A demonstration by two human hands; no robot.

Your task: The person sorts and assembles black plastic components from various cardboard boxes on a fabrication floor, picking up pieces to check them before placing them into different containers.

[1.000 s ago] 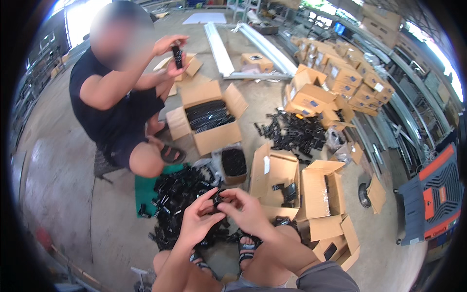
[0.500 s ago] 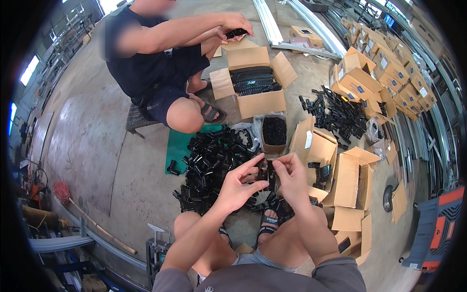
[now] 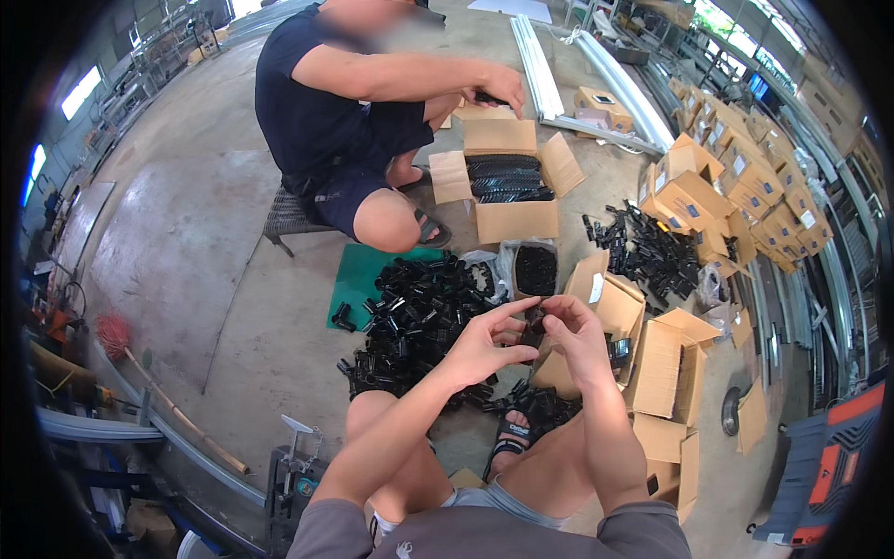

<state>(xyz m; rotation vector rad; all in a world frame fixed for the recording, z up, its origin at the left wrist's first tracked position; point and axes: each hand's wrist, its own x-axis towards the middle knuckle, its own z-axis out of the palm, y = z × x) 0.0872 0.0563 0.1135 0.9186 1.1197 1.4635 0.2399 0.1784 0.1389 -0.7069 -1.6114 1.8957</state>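
Above my knees, a small black glossy part (image 3: 534,322) is pinched between both hands. My left hand (image 3: 489,343) has it from the left, fingers curled and thumb stretched toward it. From the other side the fingers and thumb of my right hand (image 3: 575,335) close on it. My fingers cover much of the part, so its full shape is hidden. Just left of my hands lies a heap of black tubular fittings (image 3: 410,321), partly on a green mat (image 3: 352,279). More black fittings (image 3: 540,406) lie by my foot.
A co-worker (image 3: 326,121) sits opposite, hands over an open carton (image 3: 517,222) of stacked black parts. A small box of tiny black pieces (image 3: 535,270) stands beyond my hands. Open cartons (image 3: 654,373) line my right. Another black heap (image 3: 643,256) lies before stacked boxes (image 3: 745,168).
My view has shifted, so the surroundings sit differently. The black part is turned and more covered by my fingers. The co-worker's hands hold their black part lower, nearer the carton.
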